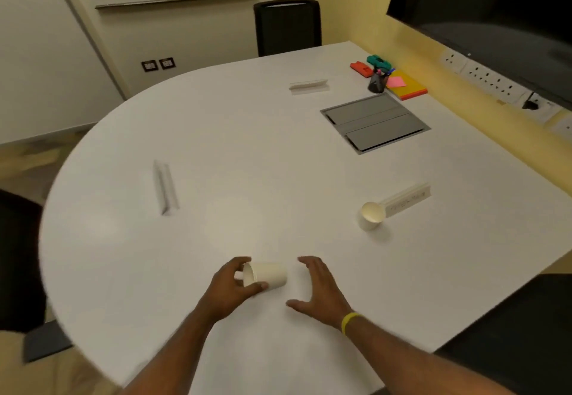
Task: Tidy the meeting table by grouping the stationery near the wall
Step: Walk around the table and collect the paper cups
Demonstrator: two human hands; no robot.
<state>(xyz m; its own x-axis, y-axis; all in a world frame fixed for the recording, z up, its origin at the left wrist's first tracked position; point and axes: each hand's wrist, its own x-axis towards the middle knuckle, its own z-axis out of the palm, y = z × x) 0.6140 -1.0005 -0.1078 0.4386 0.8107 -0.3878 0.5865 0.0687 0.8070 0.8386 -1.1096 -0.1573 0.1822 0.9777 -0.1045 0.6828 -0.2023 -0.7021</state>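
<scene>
One tipped cup point(269, 274), long axis left-right: my left hand point(230, 286) grips its rim end, right hand point(318, 288) open beside base.

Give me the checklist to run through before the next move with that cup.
1. Left hand grips the tipped cup: ok, fingers curl round its rim.
2. Right hand free: ok, open beside the cup, not touching it.
3. Tipped cup empty: cannot tell, its mouth faces the left hand.
4. Second cup cleared: not ok, it stands upright by the name card.
5. Stationery grouped by the wall: ok, pen holder and notebook sit together.
</scene>
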